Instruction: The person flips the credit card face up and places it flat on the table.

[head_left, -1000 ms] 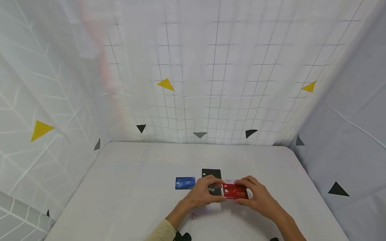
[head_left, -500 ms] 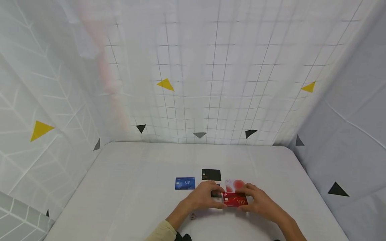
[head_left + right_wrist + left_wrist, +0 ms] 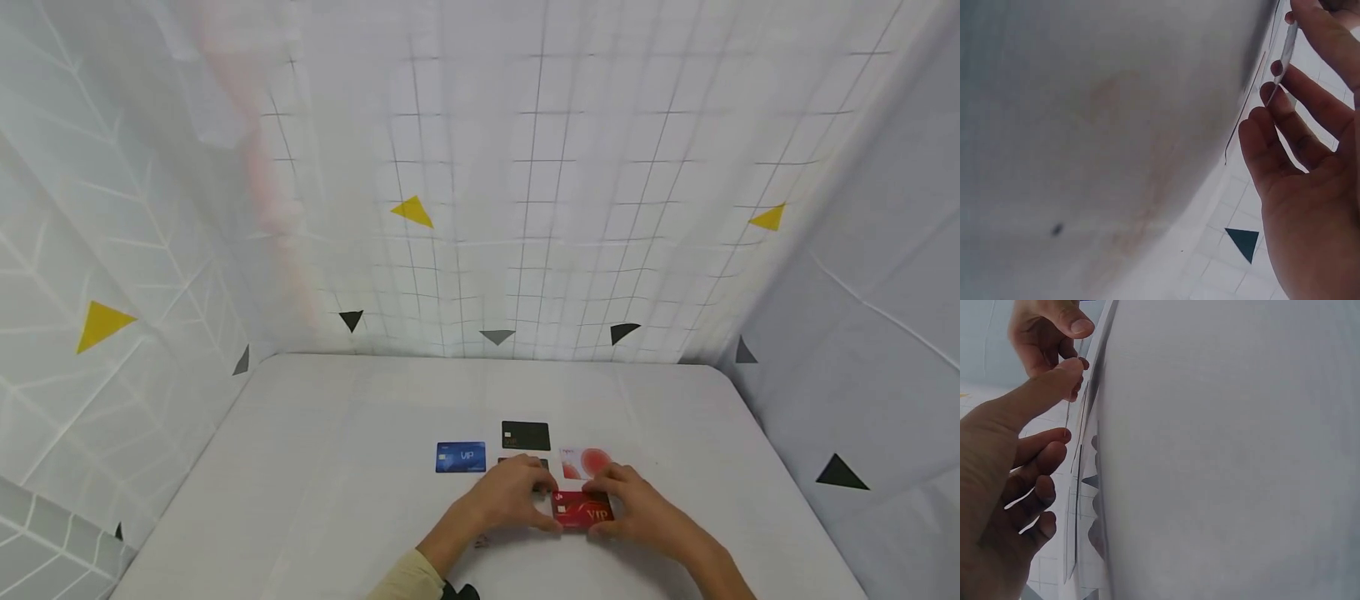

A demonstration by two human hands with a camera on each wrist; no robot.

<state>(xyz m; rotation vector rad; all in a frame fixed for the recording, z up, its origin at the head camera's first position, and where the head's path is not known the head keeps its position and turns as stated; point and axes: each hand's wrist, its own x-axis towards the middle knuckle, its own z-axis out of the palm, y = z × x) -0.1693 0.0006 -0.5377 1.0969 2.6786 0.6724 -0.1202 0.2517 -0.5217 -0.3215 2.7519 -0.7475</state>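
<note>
A red VIP card (image 3: 582,510) is between my two hands in the head view. My left hand (image 3: 507,498) holds its left end with thumb and index finger at the corners. From the other side, my right hand (image 3: 637,510) grips the right end between thumb and fingers. In the right wrist view a thin pale card edge (image 3: 1286,51) shows between the right thumb and fingers. Whether the red card touches the table is hard to tell. Just beyond it lies a white card with a red circle (image 3: 583,462). A dark card (image 3: 542,463) is partly hidden behind my left hand.
A blue VIP card (image 3: 461,457) and a black VIP card (image 3: 526,435) lie flat on the white table (image 3: 337,467) farther back. A small reddish print (image 3: 481,542) shows beside my left wrist. White curtains (image 3: 480,167) enclose the table's back and sides.
Both hands have drawn the red card toward the person and slightly lowered it in view. The white card with the red circle and the black VIP card behind have come into fuller view.
</note>
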